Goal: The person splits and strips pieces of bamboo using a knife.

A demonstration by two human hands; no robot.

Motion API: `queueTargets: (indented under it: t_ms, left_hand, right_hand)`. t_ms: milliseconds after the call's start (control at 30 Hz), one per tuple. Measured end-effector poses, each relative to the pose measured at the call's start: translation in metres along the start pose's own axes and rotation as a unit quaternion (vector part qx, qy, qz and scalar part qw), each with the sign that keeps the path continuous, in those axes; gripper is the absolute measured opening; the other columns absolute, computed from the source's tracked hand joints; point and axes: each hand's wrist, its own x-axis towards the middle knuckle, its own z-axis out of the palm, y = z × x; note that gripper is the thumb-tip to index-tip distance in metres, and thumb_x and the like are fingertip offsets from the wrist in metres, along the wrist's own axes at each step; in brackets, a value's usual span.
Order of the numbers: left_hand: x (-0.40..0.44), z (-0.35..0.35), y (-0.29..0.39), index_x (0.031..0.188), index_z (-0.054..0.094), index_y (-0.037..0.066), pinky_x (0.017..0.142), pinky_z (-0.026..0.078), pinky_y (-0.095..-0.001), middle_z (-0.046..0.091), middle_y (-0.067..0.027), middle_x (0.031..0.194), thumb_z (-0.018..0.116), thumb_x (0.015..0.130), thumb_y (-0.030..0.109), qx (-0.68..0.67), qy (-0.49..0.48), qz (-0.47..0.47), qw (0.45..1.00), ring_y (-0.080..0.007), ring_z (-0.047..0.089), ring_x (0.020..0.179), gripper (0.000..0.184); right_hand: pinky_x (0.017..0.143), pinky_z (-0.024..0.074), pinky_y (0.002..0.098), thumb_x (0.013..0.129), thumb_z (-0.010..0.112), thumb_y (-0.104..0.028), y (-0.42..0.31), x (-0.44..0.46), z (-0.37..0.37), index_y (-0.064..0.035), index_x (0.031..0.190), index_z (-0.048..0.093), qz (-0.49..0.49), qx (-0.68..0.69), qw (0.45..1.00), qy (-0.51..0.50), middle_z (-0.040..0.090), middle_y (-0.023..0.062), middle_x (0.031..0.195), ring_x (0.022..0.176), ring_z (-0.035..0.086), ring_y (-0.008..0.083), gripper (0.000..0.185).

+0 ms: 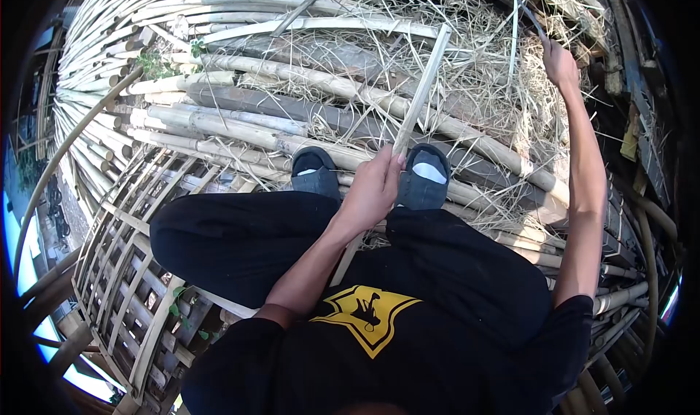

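Note:
My left hand (372, 189) is closed round a split bamboo strip (423, 91) between my knees. The strip slants from my lap up and away to the right, past my shoes. At the far right my arm is stretched out, and my right hand (561, 61) is closed round the end of a slim dark tool that looks like a long knife (532, 20). Its far end points up and left, over the heap of bamboo shavings (474, 80), apart from the strip. A thin pale strip (515, 29) stands just left of the knife.
Many bamboo poles (248, 127) lie across the ground ahead, with their cut ends on the left. A woven bamboo lattice (138, 269) is at my left. Dark shoes (426, 185) are on my feet, among the poles. Weathered boards (620, 36) and more poles are at the right.

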Motion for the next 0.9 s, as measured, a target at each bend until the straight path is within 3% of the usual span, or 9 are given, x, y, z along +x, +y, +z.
queueTargets:
  t_ms: [67, 167, 233, 367, 600, 667, 733, 767, 900]
  left_hand:
    - [0.008, -0.009, 0.003, 0.090, 0.046, 0.005, 0.039, 0.029, -0.0230, 0.037, 0.0032, 0.058, 0.039, 0.103, 0.025, -0.128, -0.033, -0.064, 0.989, -0.0045, 0.034, 0.044, 0.025]
    - [0.013, -0.013, 0.019, 0.093, 0.043, 0.009, 0.030, 0.019, -0.0192, 0.025, 0.0069, 0.058, 0.036, 0.103, 0.030, -0.327, -0.100, -0.168, 0.925, -0.0019, 0.023, 0.038, 0.024]
    - [0.012, -0.013, 0.021, 0.093, 0.043, 0.010, 0.031, 0.019, -0.0188, 0.024, 0.0070, 0.058, 0.035, 0.103, 0.033, -0.377, -0.111, -0.171, 0.903, -0.0020, 0.021, 0.037, 0.026]
    - [0.014, -0.015, 0.015, 0.093, 0.043, 0.010, 0.030, 0.017, -0.0188, 0.025, 0.0071, 0.057, 0.035, 0.103, 0.035, -0.424, -0.132, -0.181, 0.877, -0.0018, 0.020, 0.036, 0.028]
    - [0.013, -0.019, 0.017, 0.091, 0.041, 0.011, 0.029, 0.015, -0.0184, 0.025, 0.0070, 0.057, 0.036, 0.102, 0.036, -0.451, -0.149, -0.179, 0.862, -0.0014, 0.018, 0.034, 0.028]
    - [0.012, -0.017, 0.021, 0.089, 0.039, 0.012, 0.029, 0.014, -0.0183, 0.025, 0.0066, 0.057, 0.037, 0.102, 0.036, -0.468, -0.148, -0.186, 0.851, -0.0010, 0.018, 0.035, 0.028]
    - [0.006, -0.016, 0.015, 0.089, 0.039, 0.011, 0.029, 0.014, -0.0183, 0.025, 0.0065, 0.057, 0.036, 0.102, 0.036, -0.457, -0.187, -0.159, 0.855, -0.0009, 0.018, 0.035, 0.028]
    - [0.004, -0.016, 0.014, 0.089, 0.039, 0.011, 0.029, 0.014, -0.0184, 0.025, 0.0063, 0.057, 0.036, 0.102, 0.036, -0.443, -0.221, -0.131, 0.859, -0.0009, 0.018, 0.035, 0.028]
    - [0.016, -0.026, 0.022, 0.089, 0.040, 0.011, 0.029, 0.014, -0.0182, 0.024, 0.0065, 0.057, 0.035, 0.103, 0.036, -0.466, -0.131, -0.162, 0.860, -0.0009, 0.017, 0.035, 0.029]
  right_hand:
    - [0.082, 0.0442, 0.0488, 0.098, 0.029, -0.048, 0.024, 0.002, -0.015, 0.0009, 0.097, 0.060, 0.015, 0.080, 0.989, 0.121, 0.063, 0.0280, 0.095, 0.093, 0.059, 0.0453, 0.058]
    - [0.075, 0.0437, 0.0450, 0.098, 0.033, -0.046, 0.013, -0.019, -0.015, 0.0027, 0.095, 0.059, -0.047, 0.148, 0.983, 0.096, 0.061, 0.0247, 0.081, 0.078, 0.059, 0.0393, 0.055]
    - [0.059, 0.0377, 0.0375, 0.098, 0.043, -0.044, -0.040, -0.062, -0.013, 0.0033, 0.088, 0.055, -0.117, 0.270, 0.955, 0.019, 0.049, 0.0170, 0.064, 0.060, 0.042, 0.0181, 0.049]
    - [0.056, 0.0378, 0.0430, 0.099, 0.041, -0.039, -0.131, -0.139, -0.014, -0.0009, 0.081, 0.051, -0.275, 0.217, 0.922, -0.162, 0.050, 0.0170, 0.059, 0.054, 0.048, 0.0334, 0.043]
    - [0.053, 0.0415, 0.0458, 0.099, 0.040, -0.039, -0.140, -0.143, 0.007, -0.0049, 0.079, 0.053, -0.394, 0.168, 0.899, -0.090, 0.047, 0.0157, 0.050, 0.050, 0.051, 0.0358, 0.042]
    - [0.054, 0.0425, 0.0458, 0.099, 0.040, -0.041, -0.125, -0.111, 0.020, -0.0062, 0.080, 0.053, -0.340, 0.143, 0.927, -0.065, 0.049, 0.0147, 0.049, 0.050, 0.052, 0.0347, 0.041]
    - [0.067, 0.0461, 0.0487, 0.099, 0.034, -0.043, -0.095, -0.071, 0.021, -0.0045, 0.087, 0.058, -0.198, 0.079, 0.976, -0.039, 0.061, 0.0210, 0.070, 0.067, 0.060, 0.0376, 0.047]
    - [0.071, 0.0461, 0.0500, 0.099, 0.030, -0.043, -0.071, -0.040, 0.018, -0.0026, 0.093, 0.059, -0.095, 0.056, 0.986, -0.125, 0.063, 0.0240, 0.080, 0.077, 0.061, 0.0410, 0.051]
    - [0.070, 0.0451, 0.0408, 0.098, 0.033, -0.051, -0.035, -0.044, -0.012, -0.0005, 0.102, 0.062, -0.057, 0.168, 0.983, 0.053, 0.063, 0.0202, 0.079, 0.076, 0.062, 0.0320, 0.058]
